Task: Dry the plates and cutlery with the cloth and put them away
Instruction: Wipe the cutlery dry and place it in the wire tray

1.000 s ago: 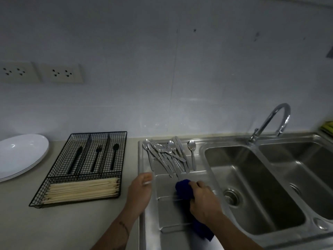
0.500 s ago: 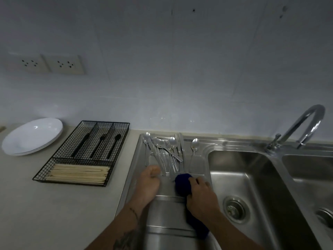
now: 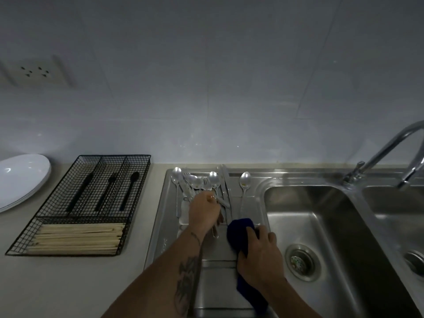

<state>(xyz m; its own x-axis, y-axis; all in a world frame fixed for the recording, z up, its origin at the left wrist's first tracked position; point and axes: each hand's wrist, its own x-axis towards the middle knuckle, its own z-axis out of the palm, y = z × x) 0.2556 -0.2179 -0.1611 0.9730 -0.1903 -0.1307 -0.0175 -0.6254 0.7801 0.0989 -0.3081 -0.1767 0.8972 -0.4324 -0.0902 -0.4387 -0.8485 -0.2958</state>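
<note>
While a second ago our left hand (image 3: 203, 210) hovered short of the drainer (image 3: 165, 216), it has now reached into the cutlery (image 3: 202, 182) heaped at the drainer's far end, fingers curled over the handles; whether a piece is truly pinched we cannot tell. Our right hand (image 3: 259, 258) stays at the drainer's near edge, gripping the blue cloth (image 3: 239, 228). We judge the next piece is being picked for drying. Left of the drainer wait the wire tray (image 3: 80, 203) and, beyond it, the white plates (image 3: 20, 177).
</note>
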